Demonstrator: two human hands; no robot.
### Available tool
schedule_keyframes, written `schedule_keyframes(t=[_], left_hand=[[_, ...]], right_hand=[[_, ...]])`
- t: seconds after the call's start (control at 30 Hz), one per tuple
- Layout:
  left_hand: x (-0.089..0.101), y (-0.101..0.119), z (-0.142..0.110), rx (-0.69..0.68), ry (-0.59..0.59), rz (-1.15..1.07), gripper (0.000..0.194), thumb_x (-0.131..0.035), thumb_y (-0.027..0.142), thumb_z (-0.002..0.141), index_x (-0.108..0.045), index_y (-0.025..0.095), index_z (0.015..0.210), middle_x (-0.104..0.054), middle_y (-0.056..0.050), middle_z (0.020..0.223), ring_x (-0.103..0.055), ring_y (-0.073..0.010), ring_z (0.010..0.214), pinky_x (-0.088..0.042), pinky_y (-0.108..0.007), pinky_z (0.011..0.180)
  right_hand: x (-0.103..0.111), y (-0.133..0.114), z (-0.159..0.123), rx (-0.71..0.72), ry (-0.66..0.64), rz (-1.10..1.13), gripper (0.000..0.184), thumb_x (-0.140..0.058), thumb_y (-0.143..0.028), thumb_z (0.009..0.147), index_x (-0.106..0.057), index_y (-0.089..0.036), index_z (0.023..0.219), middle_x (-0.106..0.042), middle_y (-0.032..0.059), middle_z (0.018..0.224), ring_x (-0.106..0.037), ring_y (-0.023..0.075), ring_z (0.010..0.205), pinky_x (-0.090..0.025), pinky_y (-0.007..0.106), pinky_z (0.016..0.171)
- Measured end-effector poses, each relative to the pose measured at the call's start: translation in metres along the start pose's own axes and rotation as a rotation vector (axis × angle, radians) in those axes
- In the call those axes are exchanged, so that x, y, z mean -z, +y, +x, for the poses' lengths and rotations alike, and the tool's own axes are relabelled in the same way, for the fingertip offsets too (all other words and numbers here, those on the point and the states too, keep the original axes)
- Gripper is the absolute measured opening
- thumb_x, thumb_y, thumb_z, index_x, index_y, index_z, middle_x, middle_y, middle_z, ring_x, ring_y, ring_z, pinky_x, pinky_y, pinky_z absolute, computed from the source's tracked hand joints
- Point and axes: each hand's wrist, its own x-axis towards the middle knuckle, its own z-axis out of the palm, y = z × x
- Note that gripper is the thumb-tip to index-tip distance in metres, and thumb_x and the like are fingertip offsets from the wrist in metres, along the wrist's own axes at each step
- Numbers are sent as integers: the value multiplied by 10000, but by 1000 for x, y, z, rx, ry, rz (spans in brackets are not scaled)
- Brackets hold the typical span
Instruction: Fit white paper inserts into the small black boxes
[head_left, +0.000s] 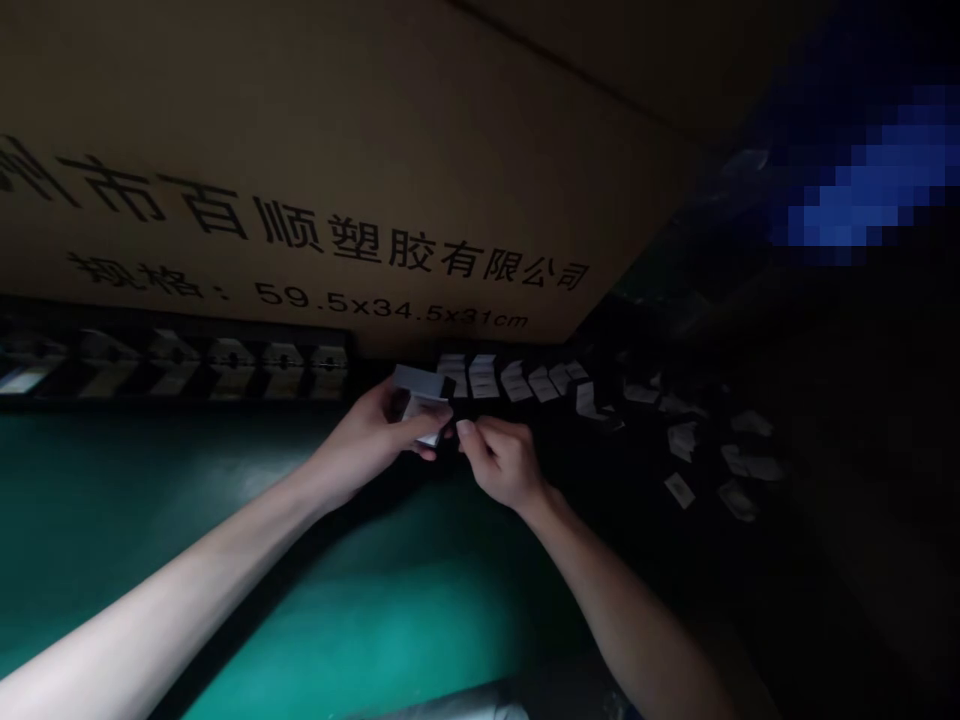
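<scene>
My left hand (373,432) is wrapped round a small white box (420,381) with a raised flap, its thumb lying across the front. Close beside it on the right, my right hand (504,458) is curled, thumb and index finger pinched together near the box's edge. Whatever sits in that pinch is hidden or too small to name. Just beyond the hands stand several small white folded pieces (484,378) in a row.
A large brown carton (225,90) with black printing rises behind the work area. Left of the hands, a dark tray (187,402) holds several small open boxes. More white pieces (680,491) lie scattered at right on a dark surface. The tabletop (360,610) is green.
</scene>
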Motion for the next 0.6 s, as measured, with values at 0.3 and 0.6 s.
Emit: schedule_keyframes(t=[0.3,0.6], left_hand=[[-1,3,-4,2,7,-7,281,-838,355,802,-694,188,975,-741,-50,841,-704,-204,757,-561,-242,545],[-3,2,-3,1,4,-51,387,-820,453,831,-698,203,1099,-758,-55,994,-734,-208,847,-634,-283,688]], right_hand=[[6,3,1,-50,-3,-57,492,-452,-345,1096,-584,-200,644,-643,23,614,-595,104,545,-450,237,552],[6,3,2,-27,66,-59,397,-510,-294,1069,-585,-203,690,-662,23,657,-587,103,558,-451,227,555]])
